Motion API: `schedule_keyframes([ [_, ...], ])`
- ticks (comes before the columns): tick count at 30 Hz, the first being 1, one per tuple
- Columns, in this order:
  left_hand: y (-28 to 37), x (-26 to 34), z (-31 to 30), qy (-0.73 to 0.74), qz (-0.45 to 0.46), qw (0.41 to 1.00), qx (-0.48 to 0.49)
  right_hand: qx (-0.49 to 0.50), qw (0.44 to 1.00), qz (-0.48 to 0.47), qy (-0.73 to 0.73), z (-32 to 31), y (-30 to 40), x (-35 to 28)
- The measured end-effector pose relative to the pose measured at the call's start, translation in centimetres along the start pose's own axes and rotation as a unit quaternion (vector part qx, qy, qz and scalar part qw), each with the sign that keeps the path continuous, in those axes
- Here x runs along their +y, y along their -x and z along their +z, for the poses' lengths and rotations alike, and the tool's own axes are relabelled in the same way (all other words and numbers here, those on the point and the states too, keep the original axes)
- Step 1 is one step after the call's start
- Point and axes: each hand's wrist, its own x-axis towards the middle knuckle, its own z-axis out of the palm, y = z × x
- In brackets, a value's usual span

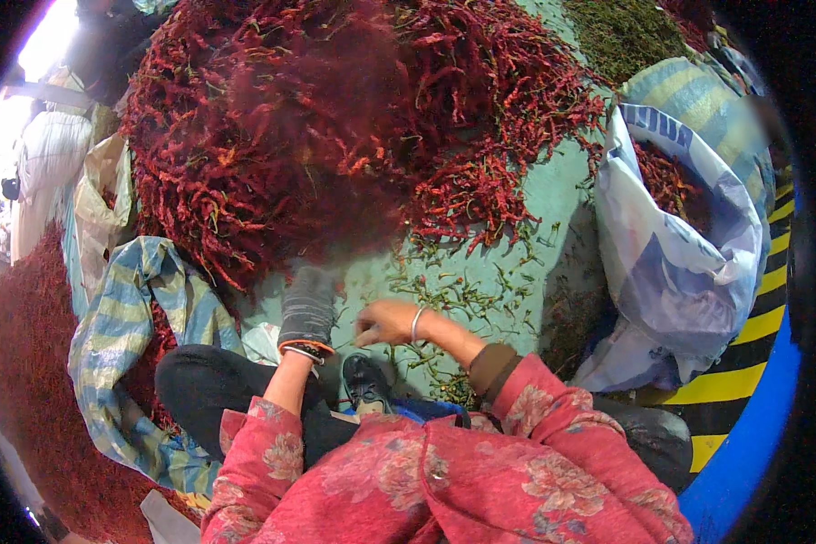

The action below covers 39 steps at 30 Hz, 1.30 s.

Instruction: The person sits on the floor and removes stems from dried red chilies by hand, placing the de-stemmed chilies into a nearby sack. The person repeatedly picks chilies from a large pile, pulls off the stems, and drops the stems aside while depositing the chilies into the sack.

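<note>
A grey knit glove with an orange cuff covers my left hand [307, 307], which reaches to the near edge of a large heap of dried red chili peppers [272, 115]. Its fingertips are blurred, so what they hold cannot be made out. My right hand [389, 321], bare with a silver bangle at the wrist, is just right of the glove, above the pale green floor sheet [557, 183]. Its fingers point left and are partly curled; I see no pepper clearly in them. Green chili stems [469, 292] lie scattered beyond and beside this hand.
At right stands a white plastic sack [666, 272] with red peppers inside. A blue-and-yellow striped sack [112, 326] gapes at left, near a cream sack [102, 204]. Another red heap [41, 394] lies farther left. Black-and-yellow striping [727, 367] edges the right side. My shoe [366, 381] is below my hands.
</note>
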Motion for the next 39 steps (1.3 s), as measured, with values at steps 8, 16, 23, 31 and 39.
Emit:
schedule_keyframes([
  [8, 0.4, 1.7, 1.8, 0.352, -0.308, 0.879, -0.092, 0.272, 0.909, 0.212, 0.235, 0.0, 1.9, 11.2],
  [16, 1.1, -2.2, 5.4, 0.1, -0.091, 0.978, -0.157, 0.29, 0.925, 0.144, 0.198, 0.7, 1.6, 12.5],
  [23, 0.2, 3.3, 3.4, 0.22, -0.254, 0.92, -0.203, 0.158, 0.947, 0.058, -0.274, -4.3, 1.8, 4.3],
  [31, -0.4, 5.3, 2.5, 0.291, -0.293, 0.897, -0.155, 0.21, 0.975, -0.056, -0.038, -6.7, 1.5, -0.4],
  [39, -1.8, 4.9, -0.2, -0.014, -0.059, 0.998, -0.027, 0.157, 0.97, -0.106, 0.153, -10.8, 0.7, -5.7],
])
